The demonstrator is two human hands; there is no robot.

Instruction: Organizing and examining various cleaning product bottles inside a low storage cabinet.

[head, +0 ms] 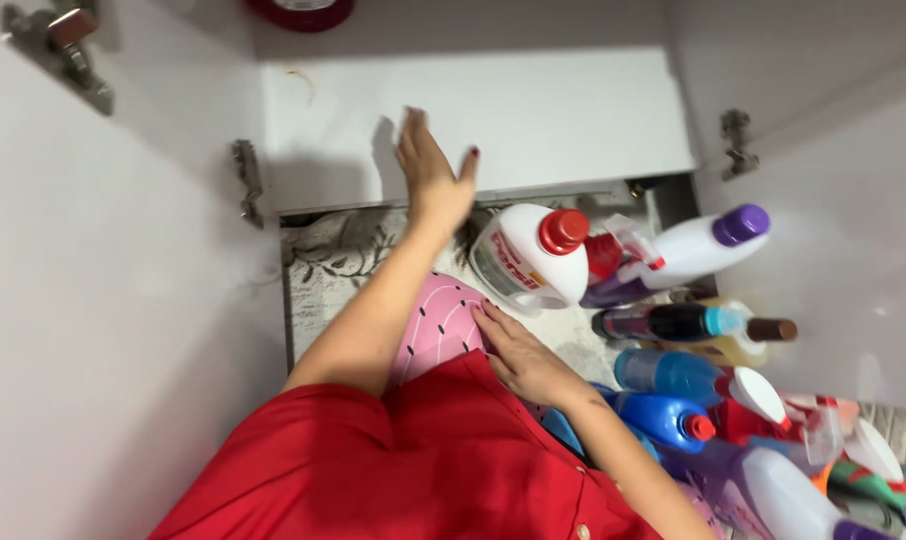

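Closest to the camera is a red top [393,470] over a pink knee [438,325] with dark dashes. The right hand [521,355] lies flat on that knee, fingers loose, holding nothing. It looks like it props the person up.

Just beside it, on the floor, stand the cleaning bottles. I count about ten. Some at the bottom right corner overlap, so I cannot be sure there. One white jug with a red cap [533,255] stands nearest the cupboard. One white bottle with a purple cap [698,245] leans behind it. One dark bottle with a brown cap [693,322] lies under that. Two blue bottles [668,395] sit lower down, and several spray bottles [823,460] crowd the corner.

Farther off, the left hand [433,175] reaches into the open cupboard. Its grip is wide open, palm flat on the white cupboard shelf [533,120], with nothing in it. I think it is wiping or feeling the shelf. To do that well, press flat and go all the way into the corners.

Three metal hinges [245,180] show on the two open doors.
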